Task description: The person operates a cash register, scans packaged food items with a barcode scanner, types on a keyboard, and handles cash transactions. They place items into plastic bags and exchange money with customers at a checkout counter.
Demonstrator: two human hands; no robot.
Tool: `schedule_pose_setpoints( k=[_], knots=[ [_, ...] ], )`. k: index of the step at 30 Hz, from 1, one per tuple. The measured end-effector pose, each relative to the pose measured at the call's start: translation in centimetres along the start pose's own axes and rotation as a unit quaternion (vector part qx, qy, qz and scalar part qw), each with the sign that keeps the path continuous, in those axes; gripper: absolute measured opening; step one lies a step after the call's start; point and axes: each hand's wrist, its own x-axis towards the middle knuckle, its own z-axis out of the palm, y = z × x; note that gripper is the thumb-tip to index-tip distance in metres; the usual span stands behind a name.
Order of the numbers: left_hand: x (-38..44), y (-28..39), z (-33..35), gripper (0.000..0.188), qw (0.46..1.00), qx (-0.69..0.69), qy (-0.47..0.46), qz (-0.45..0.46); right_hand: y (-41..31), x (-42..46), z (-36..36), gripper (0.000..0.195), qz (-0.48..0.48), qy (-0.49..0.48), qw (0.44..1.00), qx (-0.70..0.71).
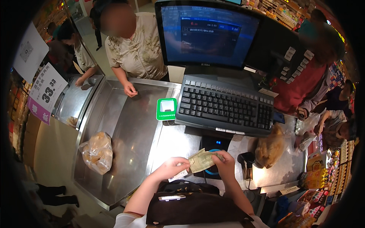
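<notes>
Between both hands, creased greenish banknotes (202, 162) are held up in front of the apron. My left hand (174, 167) pinches their left end, with a small white paper slip (178, 175) showing beneath the fingers. My right hand (224, 162) grips the right end between thumb and fingers. Behind the notes sits a dark checkout scanner plate (221, 142) with a lit blue ring and a small display, partly covered by the notes and hand. To the right of my right hand stands a black handheld barcode scanner (246, 159).
A black keyboard (225, 105) and monitor (209, 34) rise ahead, beside a green payment device (166, 109). A clear bag of round food items (98, 154) lies in the steel counter trough (128, 122). Another bag (271, 146) lies right. A person (134, 51) stands across; others stand right.
</notes>
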Motion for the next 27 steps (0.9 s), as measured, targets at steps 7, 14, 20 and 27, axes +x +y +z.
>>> schedule_pose_setpoints(
  k=[7, 14, 20, 27],
  knots=[
    [0.5, 1.1, 0.0, 0.011, 0.997, -0.077, 0.019, -0.001, -1.8, -0.1, 0.7, 0.015, -0.004, -0.001, 0.998, -0.061],
    [1.6, -0.9, -0.7, 0.022, 0.994, -0.038, 0.076, -0.064, 3.1, 1.8, -0.8, 0.018, -0.024, -0.05, 0.989, -0.14],
    [2.3, -8.0, -1.4, 0.024, 0.984, -0.037, 0.145, -0.101, 7.4, 1.0, -1.7, 0.018, 0.059, -0.07, 0.977, -0.194],
    [6.0, -9.4, 2.5, 0.024, 0.948, 0.275, 0.161, -0.002, 8.3, 1.3, -1.0, 0.017, 0.058, -0.157, 0.934, -0.315]
  ],
)
